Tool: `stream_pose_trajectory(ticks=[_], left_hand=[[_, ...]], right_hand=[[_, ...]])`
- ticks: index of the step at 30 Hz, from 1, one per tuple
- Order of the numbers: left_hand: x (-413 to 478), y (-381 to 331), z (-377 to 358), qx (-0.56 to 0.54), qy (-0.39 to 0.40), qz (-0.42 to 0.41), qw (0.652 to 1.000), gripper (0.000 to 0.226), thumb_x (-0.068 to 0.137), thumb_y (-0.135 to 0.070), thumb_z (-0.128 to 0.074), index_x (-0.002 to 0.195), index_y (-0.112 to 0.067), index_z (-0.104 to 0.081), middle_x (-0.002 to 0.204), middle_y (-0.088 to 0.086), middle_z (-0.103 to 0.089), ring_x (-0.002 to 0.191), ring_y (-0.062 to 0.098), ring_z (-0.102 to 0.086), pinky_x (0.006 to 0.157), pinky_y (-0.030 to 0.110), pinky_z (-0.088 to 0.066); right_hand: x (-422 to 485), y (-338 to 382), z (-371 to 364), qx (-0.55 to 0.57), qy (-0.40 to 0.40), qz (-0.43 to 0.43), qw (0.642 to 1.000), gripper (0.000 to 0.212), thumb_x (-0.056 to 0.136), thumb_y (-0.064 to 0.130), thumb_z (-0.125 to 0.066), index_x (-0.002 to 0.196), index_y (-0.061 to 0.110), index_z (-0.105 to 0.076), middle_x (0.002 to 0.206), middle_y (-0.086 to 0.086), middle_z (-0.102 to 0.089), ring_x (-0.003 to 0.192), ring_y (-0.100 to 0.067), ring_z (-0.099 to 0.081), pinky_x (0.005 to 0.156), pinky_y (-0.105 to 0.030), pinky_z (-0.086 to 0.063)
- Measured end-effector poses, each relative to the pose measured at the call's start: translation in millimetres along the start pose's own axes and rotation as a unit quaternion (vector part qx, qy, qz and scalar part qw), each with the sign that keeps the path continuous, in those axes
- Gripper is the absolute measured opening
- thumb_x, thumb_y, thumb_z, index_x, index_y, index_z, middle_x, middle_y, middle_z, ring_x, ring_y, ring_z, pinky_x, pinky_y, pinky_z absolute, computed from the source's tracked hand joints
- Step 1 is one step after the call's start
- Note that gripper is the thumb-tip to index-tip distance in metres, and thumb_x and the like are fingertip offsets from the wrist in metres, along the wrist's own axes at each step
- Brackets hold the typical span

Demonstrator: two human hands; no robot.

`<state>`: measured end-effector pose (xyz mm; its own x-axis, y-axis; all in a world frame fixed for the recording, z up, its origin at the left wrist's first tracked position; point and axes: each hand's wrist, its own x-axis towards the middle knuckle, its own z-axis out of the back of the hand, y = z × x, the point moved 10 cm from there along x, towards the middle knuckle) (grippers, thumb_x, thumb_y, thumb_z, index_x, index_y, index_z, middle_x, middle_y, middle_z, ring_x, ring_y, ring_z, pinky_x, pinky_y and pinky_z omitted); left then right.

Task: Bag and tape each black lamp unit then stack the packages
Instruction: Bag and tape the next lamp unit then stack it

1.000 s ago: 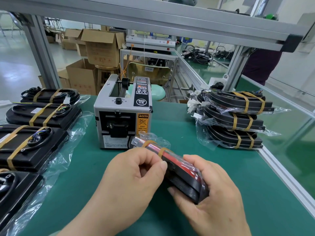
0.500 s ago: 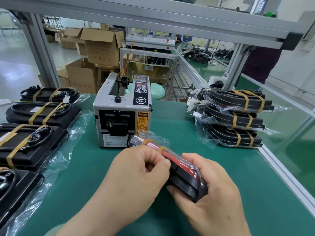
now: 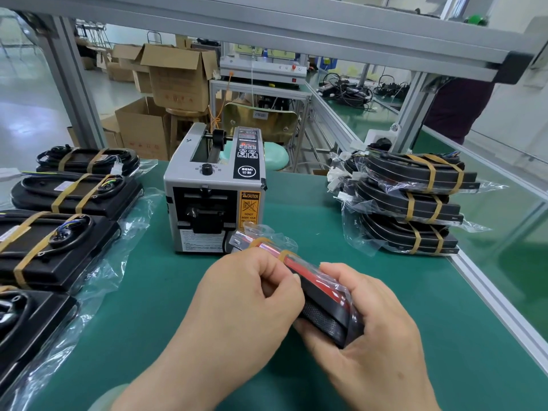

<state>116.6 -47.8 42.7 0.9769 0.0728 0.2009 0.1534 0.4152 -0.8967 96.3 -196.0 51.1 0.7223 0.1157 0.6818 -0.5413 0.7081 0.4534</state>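
In the head view, a black lamp (image 3: 324,311) with a red face is held above the green mat (image 3: 166,307), near and centre, just in front of the dispenser (image 3: 213,200). It is tilted, with its far end pointed at the dispenser's lower right corner. The lamp is already inside a clear bag (image 3: 267,236), whose loose, crinkled end is seen at that far end. Two tan bands (image 3: 285,255) are wrapped across the lamp.

The left hand (image 3: 249,304) is curled, with thumb and fingers pinched on the lamp's left edge through the bag. The right hand (image 3: 376,330) is cupped under the near end, its fingers wrapped up around the lamp's right side, so that the lamp is clamped between both hands.

At the right, a stack (image 3: 415,203) of three bagged lamps (each crossed by two tan bands) is set close to the table's edge rail. Along the left, a row (image 3: 71,191) of banded black lamps with coiled cables is laid on loose clear bags, running from near to far. Far behind the aluminium frame (image 3: 74,84), open cardboard boxes (image 3: 175,75) are piled on the floor.
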Motion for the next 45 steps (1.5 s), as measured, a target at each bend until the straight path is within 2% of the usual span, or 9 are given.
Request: stream_pose_trajectory(ticks=[10,18,20,24,29,35,37,40,45], left_hand=[[-2,3,2,0.024,-0.045,-0.005,0.999,0.014,0.066,-0.040,-0.061,0.078,-0.048,-0.057,0.057,-0.027,-0.057,0.051,-0.005,-0.050,0.050,0.007,-0.036],[2,16,8,0.054,-0.111,-0.025,0.992,0.054,0.057,-0.068,-0.055,0.106,-0.049,-0.046,0.122,-0.030,-0.034,0.118,-0.005,-0.030,0.088,-0.005,-0.015],[10,27,-1,0.007,-0.074,0.009,0.997,0.036,0.071,-0.059,-0.063,0.104,-0.049,-0.052,0.135,-0.020,-0.031,0.128,0.000,-0.030,0.097,0.004,-0.018],[18,35,1,-0.052,-0.072,0.012,0.996,0.015,0.083,-0.047,-0.062,0.097,-0.049,-0.062,0.137,-0.018,-0.036,0.121,-0.009,-0.038,0.086,-0.009,-0.020],[14,25,-10,0.034,-0.019,-0.011,0.999,0.059,0.043,-0.080,-0.049,0.100,-0.063,-0.045,0.138,-0.026,-0.020,0.132,0.003,-0.024,0.109,0.020,-0.022],[29,5,-13,0.135,0.095,-0.085,0.983,0.042,0.042,-0.085,-0.046,0.083,-0.077,-0.048,0.140,-0.027,-0.028,0.140,0.003,-0.007,0.119,0.038,-0.008],[32,3,-20,0.107,0.153,-0.075,0.980,0.039,0.045,-0.079,-0.056,0.083,-0.073,-0.053,0.123,-0.028,-0.050,0.129,0.003,-0.033,0.112,0.034,-0.024],[31,13,-27,-0.086,0.232,0.014,0.969,0.030,0.055,-0.041,-0.078,0.084,-0.040,-0.071,0.079,-0.013,-0.071,0.073,-0.001,-0.061,0.070,0.017,-0.049],[28,23,-21,-0.128,0.253,0.020,0.959,0.029,0.068,-0.031,-0.070,0.095,-0.043,-0.073,0.095,-0.012,-0.075,0.087,0.000,-0.066,0.082,0.014,-0.048]], right_hand=[[0,0,0,0.023,0.000,-0.017,1.000,0.051,0.062,0.049,-0.066,0.109,0.028,-0.064,0.098,0.024,-0.061,0.090,-0.002,-0.057,0.078,-0.025,-0.045],[-2,-3,-2,0.019,0.013,-0.025,0.999,0.060,0.056,0.047,-0.071,0.112,0.037,-0.054,0.111,0.028,-0.054,0.095,0.004,-0.053,0.083,-0.012,-0.040],[-2,-7,-3,0.027,0.016,-0.049,0.998,0.062,0.054,0.048,-0.071,0.113,0.037,-0.053,0.113,0.028,-0.052,0.095,0.006,-0.053,0.084,-0.004,-0.036],[-1,-13,-4,0.037,0.022,-0.074,0.996,0.072,0.050,0.041,-0.077,0.117,0.042,-0.049,0.116,0.033,-0.048,0.095,0.006,-0.053,0.083,0.001,-0.033],[-1,-18,-5,0.055,0.035,-0.097,0.993,0.073,0.051,0.047,-0.077,0.117,0.048,-0.047,0.112,0.033,-0.053,0.091,0.000,-0.060,0.080,-0.012,-0.043],[8,-10,-5,0.038,0.097,-0.063,0.993,0.063,0.050,0.052,-0.071,0.108,0.059,-0.047,0.110,0.035,-0.053,0.090,0.001,-0.058,0.077,-0.013,-0.043],[13,-8,-3,0.045,0.118,-0.053,0.991,0.066,0.049,0.046,-0.075,0.109,0.053,-0.049,0.110,0.033,-0.054,0.091,0.001,-0.058,0.077,-0.013,-0.044],[19,3,-1,0.009,0.141,-0.002,0.990,0.066,0.048,0.041,-0.076,0.110,0.043,-0.053,0.109,0.031,-0.054,0.090,0.000,-0.056,0.078,-0.014,-0.042],[23,3,-1,0.019,0.168,-0.012,0.986,0.069,0.047,0.040,-0.076,0.111,0.048,-0.051,0.108,0.031,-0.055,0.093,-0.002,-0.056,0.078,-0.014,-0.044]])
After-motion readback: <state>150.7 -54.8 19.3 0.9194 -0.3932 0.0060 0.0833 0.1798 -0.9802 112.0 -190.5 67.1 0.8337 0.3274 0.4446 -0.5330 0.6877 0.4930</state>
